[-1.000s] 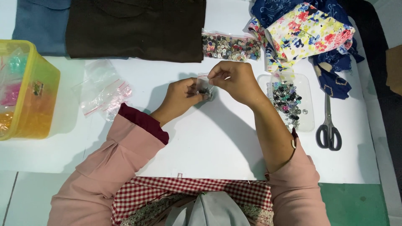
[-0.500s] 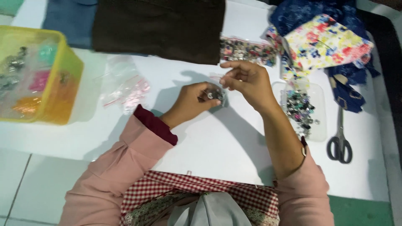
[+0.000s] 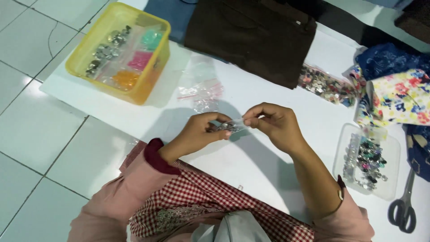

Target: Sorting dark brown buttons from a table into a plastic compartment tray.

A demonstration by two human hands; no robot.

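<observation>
Around the small clear bag (image 3: 230,127) you hold: empty clear zip bags (image 3: 202,87) lie just beyond it on the white table (image 3: 251,166). Yellow plastic box (image 3: 118,51) with sorted bits sits well to its left, at the table's edge. Dark brown cloth (image 3: 251,38) lies farther back, with blue cloth (image 3: 163,13) beside that. A bag of mixed buttons (image 3: 324,85) lies back-right of it. Floral fabric (image 3: 398,96) and a clear tray of beads (image 3: 367,159) are off to its right, with scissors (image 3: 403,206) beyond the tray. Nothing blocks the view of the bag.

Your left hand (image 3: 199,132) comes in from the lower left, wrist bent, pink sleeve pushed back. Its fingers are pinched together on the bag's left end. Your right hand (image 3: 275,125) reaches from the right, forearm bare. Its fingers are clamped on the bag's right edge. The bag hangs between both hands, just above the table, small dark pieces inside.
</observation>
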